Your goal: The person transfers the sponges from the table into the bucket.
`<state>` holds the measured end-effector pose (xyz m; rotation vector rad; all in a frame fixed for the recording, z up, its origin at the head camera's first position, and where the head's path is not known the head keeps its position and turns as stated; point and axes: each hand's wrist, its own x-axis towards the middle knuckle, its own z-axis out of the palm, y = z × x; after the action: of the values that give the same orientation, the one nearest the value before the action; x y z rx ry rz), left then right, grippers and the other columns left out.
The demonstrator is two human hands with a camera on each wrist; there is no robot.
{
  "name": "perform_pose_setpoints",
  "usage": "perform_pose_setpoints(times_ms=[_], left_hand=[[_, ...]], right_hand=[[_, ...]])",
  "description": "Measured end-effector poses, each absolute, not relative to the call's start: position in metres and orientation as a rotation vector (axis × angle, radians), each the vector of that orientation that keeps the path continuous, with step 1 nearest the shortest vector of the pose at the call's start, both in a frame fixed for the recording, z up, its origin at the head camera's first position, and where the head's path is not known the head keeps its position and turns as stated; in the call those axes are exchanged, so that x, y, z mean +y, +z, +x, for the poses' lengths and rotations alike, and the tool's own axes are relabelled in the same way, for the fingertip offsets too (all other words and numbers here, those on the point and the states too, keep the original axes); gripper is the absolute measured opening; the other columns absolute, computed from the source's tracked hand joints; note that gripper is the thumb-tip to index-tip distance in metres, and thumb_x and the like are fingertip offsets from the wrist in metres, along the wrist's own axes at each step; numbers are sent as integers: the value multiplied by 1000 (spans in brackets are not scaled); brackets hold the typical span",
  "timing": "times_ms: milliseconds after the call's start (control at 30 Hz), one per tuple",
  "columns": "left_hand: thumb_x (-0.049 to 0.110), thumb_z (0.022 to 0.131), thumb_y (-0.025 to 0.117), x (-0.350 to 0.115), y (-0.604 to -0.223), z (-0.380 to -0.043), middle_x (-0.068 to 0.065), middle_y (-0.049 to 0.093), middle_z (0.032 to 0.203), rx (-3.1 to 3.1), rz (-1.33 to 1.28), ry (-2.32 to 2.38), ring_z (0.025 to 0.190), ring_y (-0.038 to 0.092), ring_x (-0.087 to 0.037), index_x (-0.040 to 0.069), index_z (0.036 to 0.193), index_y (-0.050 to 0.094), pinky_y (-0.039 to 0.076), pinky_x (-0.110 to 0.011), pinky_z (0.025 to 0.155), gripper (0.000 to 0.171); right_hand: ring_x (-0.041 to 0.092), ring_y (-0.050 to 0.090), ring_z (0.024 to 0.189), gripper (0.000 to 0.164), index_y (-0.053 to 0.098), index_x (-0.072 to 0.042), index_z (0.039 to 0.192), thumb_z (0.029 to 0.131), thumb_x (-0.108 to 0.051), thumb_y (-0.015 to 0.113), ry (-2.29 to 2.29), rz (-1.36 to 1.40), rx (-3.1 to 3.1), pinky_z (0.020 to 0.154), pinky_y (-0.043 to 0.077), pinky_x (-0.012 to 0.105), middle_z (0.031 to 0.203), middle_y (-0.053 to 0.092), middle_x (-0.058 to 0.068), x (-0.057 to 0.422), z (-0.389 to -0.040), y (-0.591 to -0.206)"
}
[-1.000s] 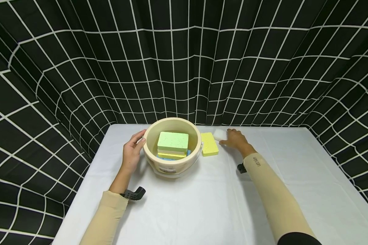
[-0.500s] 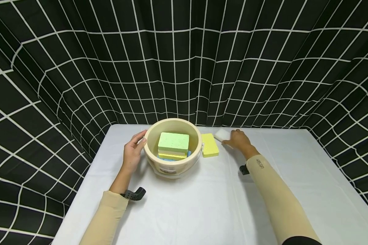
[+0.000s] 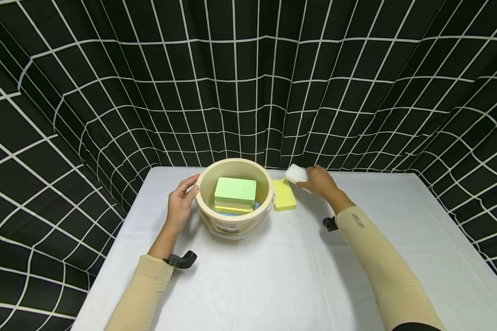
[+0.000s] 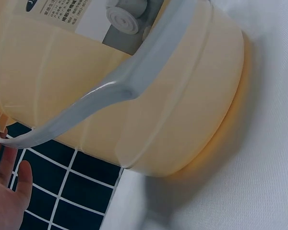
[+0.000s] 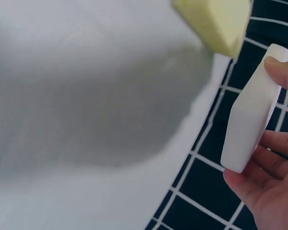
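Observation:
In the head view my right hand [image 3: 321, 181] pinches a white sponge [image 3: 296, 174] by its edge. The right wrist view has this white block [image 5: 252, 112] between thumb and fingers, over the table's far edge. My left hand [image 3: 180, 204] rests against the left rim of a cream bucket [image 3: 228, 226], with its fingers fairly straight. Inside the bucket lies a stack of sponges, a green one [image 3: 235, 189] on top, with yellow and blue showing below. A yellow sponge [image 3: 284, 195] lies on the table, right of the bucket.
White cloth covers the table [image 3: 273, 276]. Just behind its far edge hangs a black curtain [image 3: 248, 92] with white grid lines. The bucket's grey handle [image 4: 110, 88] hangs down along its front, below a printed label [image 4: 62, 14].
The white sponge has come up off the table and tilted in my right hand, overlapping the far corner of the yellow sponge in the head view. My left hand stays at the rim.

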<state>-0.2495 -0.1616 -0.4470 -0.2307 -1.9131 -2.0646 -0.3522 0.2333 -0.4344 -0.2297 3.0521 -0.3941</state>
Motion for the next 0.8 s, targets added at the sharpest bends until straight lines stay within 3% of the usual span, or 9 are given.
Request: perform_pose_setpoints(times_ms=[267, 467, 800], left_hand=[[0, 95, 55, -161, -448, -251, -20, 54, 135, -1911, -230, -2049, 132, 49, -24, -9, 130, 56, 48, -16, 103, 35], [1, 96, 55, -160, -448, -250, -19, 55, 134, -1915, -222, -2053, 133, 48, -25, -9, 130, 56, 46, -14, 104, 35], [-1, 96, 53, -159, -442, -247, -21, 54, 136, -1936, -212, -2049, 133, 48, -26, -11, 130, 54, 47, -13, 103, 35]], right_hand=[[41, 51, 112, 75, 48, 11, 135, 84, -39, 71, -452, -253, 3053, 96, 49, 54, 124, 53, 29, 230, -349, -417], [41, 51, 116, 74, 49, 9, 135, 83, -38, 73, -652, -233, 3009, 100, 47, 55, 130, 51, 30, 224, -344, -396], [37, 52, 108, 70, 52, 8, 133, 82, -34, 75, -693, -330, 3045, 94, 48, 52, 124, 53, 27, 205, -341, -357]])
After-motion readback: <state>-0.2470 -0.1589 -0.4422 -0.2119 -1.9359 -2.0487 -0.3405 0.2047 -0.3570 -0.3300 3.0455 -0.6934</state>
